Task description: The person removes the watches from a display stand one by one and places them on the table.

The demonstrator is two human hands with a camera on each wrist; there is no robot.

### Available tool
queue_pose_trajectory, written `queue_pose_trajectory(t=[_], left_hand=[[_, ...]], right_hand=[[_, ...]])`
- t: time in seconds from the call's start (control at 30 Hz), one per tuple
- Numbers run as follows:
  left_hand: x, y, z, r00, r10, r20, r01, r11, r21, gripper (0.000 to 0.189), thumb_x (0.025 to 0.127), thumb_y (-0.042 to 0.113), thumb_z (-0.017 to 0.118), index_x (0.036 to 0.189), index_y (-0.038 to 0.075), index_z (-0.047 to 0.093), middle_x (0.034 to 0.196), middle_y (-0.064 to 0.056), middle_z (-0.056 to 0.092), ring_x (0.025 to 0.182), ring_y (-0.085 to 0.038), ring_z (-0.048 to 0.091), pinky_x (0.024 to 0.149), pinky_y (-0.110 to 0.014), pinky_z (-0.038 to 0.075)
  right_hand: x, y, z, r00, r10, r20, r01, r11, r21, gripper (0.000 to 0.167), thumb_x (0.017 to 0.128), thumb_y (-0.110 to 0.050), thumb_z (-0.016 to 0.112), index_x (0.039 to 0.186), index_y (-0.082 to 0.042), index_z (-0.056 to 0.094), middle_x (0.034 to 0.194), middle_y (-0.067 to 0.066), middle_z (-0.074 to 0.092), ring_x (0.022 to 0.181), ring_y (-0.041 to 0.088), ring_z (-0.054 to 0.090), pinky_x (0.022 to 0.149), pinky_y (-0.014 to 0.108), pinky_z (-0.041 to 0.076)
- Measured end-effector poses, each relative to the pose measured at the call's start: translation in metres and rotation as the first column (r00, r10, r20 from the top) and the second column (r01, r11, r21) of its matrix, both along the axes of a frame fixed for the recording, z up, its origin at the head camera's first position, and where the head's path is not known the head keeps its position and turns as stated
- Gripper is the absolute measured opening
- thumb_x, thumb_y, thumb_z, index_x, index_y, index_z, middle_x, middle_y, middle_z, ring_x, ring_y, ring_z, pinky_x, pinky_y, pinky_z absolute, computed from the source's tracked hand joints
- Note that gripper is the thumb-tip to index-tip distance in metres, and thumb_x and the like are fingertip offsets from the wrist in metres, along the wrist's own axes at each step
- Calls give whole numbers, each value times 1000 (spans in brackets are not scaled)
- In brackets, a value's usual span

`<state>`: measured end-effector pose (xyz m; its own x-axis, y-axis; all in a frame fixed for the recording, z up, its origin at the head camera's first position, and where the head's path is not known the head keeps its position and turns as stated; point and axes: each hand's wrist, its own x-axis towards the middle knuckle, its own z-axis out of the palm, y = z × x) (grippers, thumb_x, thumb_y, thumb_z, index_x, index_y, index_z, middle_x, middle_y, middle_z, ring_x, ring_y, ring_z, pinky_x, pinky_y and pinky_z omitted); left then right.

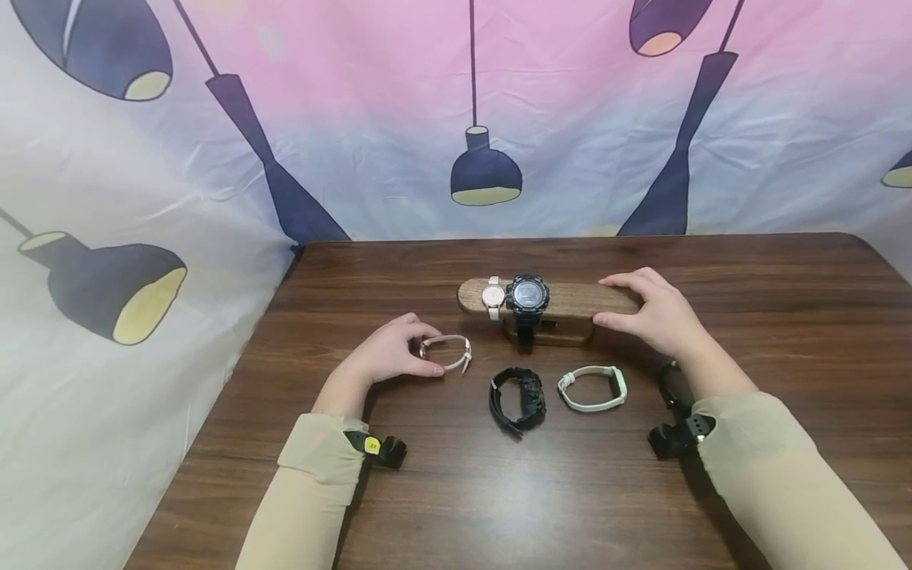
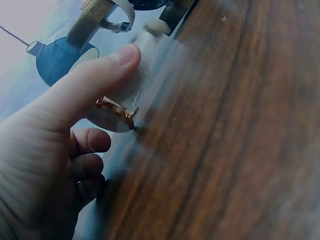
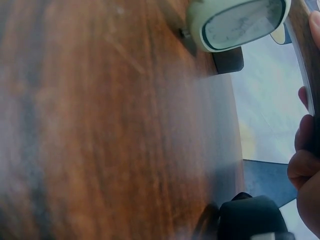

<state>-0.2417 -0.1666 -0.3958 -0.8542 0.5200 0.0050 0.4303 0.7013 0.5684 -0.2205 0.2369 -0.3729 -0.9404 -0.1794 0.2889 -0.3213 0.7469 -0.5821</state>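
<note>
My left hand (image 1: 388, 350) pinches a small watch (image 1: 467, 353) with a pale strap between thumb and fingers, low over the table. In the left wrist view its round rose-gold case (image 2: 114, 120) shows below the thumb, and the strap is blurred. My right hand (image 1: 659, 314) grips the right end of a wooden watch stand (image 1: 580, 297), thumb at the front and fingers behind. On the stand's bar, towards the left, sit a small watch with a white strap (image 1: 493, 296) and a bulky black digital watch (image 1: 528, 293), side by side.
Nearer me on the brown wooden table (image 1: 463, 507) lie a black watch (image 1: 531, 400) and a pale green fitness band (image 1: 621, 386), both with straps looped. A cloth backdrop (image 1: 399, 158) printed with lamps hangs behind the table's far edge and along the left.
</note>
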Motion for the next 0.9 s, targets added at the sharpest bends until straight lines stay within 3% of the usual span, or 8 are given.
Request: queue_pose_trajectory(t=[0.27, 0.53, 0.77, 0.9], left_hand=[[0, 2, 1, 1000, -11, -21, 11, 999, -32, 49, 66, 40, 82, 108, 19, 69, 86, 3, 49, 77, -15, 45, 68, -32, 41], [-2, 3, -1, 999, -25, -35, 26, 1000, 4, 50, 66, 36, 82, 110, 19, 66, 82, 2, 49, 75, -15, 46, 68, -32, 40], [-2, 2, -2, 1000, -22, 0, 22, 992, 122, 43, 74, 32, 78, 111, 16, 65, 83, 0, 49, 73, -17, 48, 65, -33, 42], [-2, 0, -2, 1000, 13, -1, -12, 979, 202, 39, 80, 27, 73, 114, 13, 63, 83, -2, 50, 74, -18, 48, 64, -33, 41]], right_hand=[[0, 0, 0, 1000, 3, -9, -3, 1000, 0, 56, 73, -37, 80, 119, -10, 62, 110, 9, 52, 105, 29, 48, 89, 50, 34], [0, 1, 1, 1000, -1, 10, 1, 1000, -3, 56, 73, -38, 79, 120, -12, 61, 113, 9, 51, 107, 29, 47, 90, 51, 34], [0, 1, 3, 1000, 10, 2, -10, 1000, 8, 57, 73, -38, 80, 119, -12, 62, 111, 9, 52, 106, 28, 48, 89, 50, 35], [-1, 0, 4, 1000, 18, 4, -18, 1000, 15, 57, 72, -39, 80, 119, -13, 63, 111, 8, 52, 105, 27, 49, 89, 49, 36]])
